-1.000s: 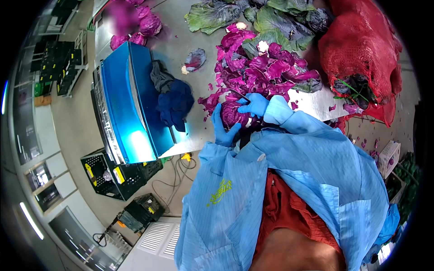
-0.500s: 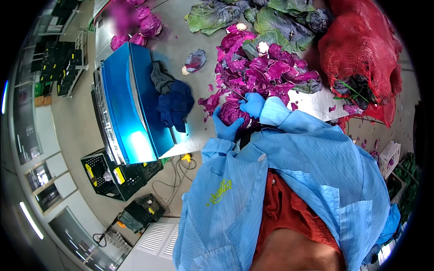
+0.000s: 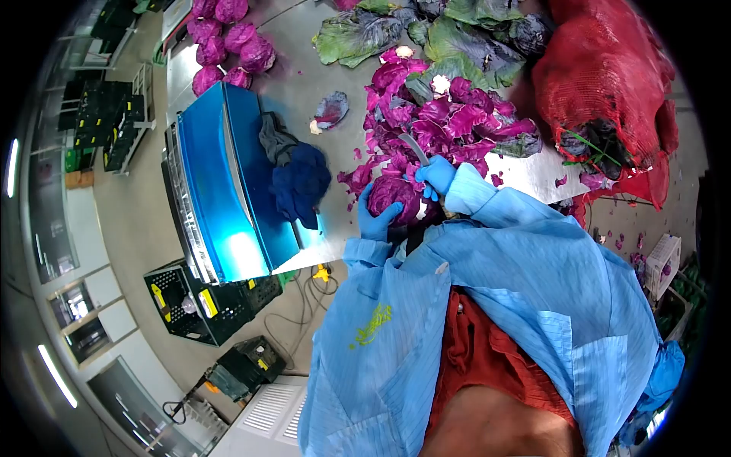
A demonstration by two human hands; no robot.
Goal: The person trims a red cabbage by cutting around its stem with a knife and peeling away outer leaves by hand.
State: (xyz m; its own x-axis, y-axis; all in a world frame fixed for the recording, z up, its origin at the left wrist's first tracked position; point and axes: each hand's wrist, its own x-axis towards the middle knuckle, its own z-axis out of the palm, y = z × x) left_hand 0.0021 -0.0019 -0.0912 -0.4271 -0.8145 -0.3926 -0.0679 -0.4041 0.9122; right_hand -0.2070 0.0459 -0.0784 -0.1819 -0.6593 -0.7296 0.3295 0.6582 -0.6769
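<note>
In a blue glove, my left hand (image 3: 375, 216) grips the near left side of a red cabbage (image 3: 394, 198) at the front edge of the metal table. My right hand (image 3: 436, 177), also gloved, is closed round the handle of a knife (image 3: 414, 148). The blade points up and away, above the loose leaves and apart from the cabbage. A pale cut spot shows on the cabbage's right side. Just beyond it lies a heap of purple trimmed leaves (image 3: 449, 114) with white stem pieces.
Several peeled cabbages (image 3: 256, 55) sit at the far left, behind a blue-sided scale-like box (image 3: 242, 183) with dark cloths (image 3: 298, 179) beside it. Green outer leaves (image 3: 354, 36) lie at the back. A red mesh sack (image 3: 601, 76) stands right; black crates (image 3: 190, 305) are on the floor left.
My right hand has turned and lifted the knife away from the cabbage, so its blade now shows. The cabbage has rotated in my left hand. The view has shifted slightly.
</note>
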